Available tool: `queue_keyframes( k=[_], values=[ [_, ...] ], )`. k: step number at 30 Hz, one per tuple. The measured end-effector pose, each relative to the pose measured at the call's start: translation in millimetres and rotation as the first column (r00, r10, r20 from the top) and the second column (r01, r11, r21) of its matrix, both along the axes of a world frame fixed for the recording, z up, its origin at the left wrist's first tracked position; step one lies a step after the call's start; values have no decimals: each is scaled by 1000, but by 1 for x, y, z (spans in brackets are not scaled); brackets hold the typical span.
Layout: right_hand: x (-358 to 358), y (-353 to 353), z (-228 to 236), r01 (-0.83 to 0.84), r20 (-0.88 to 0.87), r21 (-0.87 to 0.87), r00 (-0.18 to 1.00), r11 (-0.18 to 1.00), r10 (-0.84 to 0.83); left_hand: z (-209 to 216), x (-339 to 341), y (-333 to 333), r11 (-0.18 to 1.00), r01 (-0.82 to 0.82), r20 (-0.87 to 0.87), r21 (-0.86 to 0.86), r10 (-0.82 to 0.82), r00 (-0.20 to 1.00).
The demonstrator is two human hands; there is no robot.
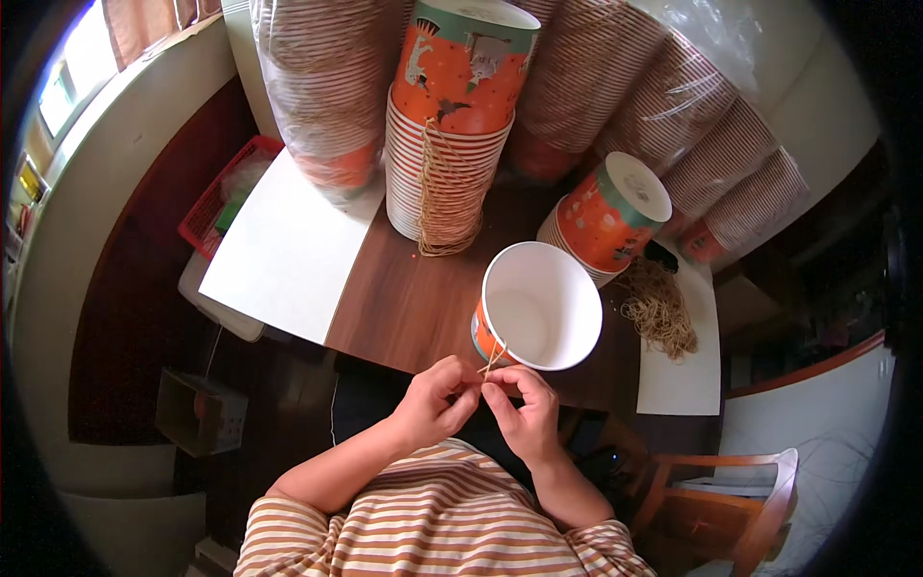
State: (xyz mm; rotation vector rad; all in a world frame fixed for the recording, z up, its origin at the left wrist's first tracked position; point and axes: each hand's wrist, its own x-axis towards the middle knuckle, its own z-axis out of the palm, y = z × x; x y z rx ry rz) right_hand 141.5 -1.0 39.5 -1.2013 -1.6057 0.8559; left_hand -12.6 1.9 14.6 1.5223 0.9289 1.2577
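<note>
The single view is a wide fisheye one from the wearer's head, looking steeply down and a little forward over the striped shirt (442, 514) along the lower edge. It sits close above, with the left hand (437, 399) and right hand (524, 413) just below centre and the tabletop (404, 298) beyond. Toward its dark, curved rim, it takes in the window (65, 82) at upper left and wooden chair (707, 527) at lower right.
</note>
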Motion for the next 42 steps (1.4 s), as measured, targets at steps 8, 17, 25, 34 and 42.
queue_keyframes(
  k=[8,17,25,34,42],
  values=[
    [3,1,-11,-54,-94,-90,995,994,45,14,-3,-7,994,-47,-147,-102,32,989],
    [17,7,-9,-108,-75,-118,992,987,100,5,1,18,964,72,-412,257,42,910],
    [20,10,-7,-27,48,-52,998,998,30,-8,10,26,946,48,-348,320,70,935],
    [16,16,-19,50,509,433,811,900,-290,-15,11,30,999,39,-224,-19,-42,974],
    [6,25,-33,15,-366,-318,920,948,-137,-17,13,23,769,307,484,-561,3,875]
  ],
)
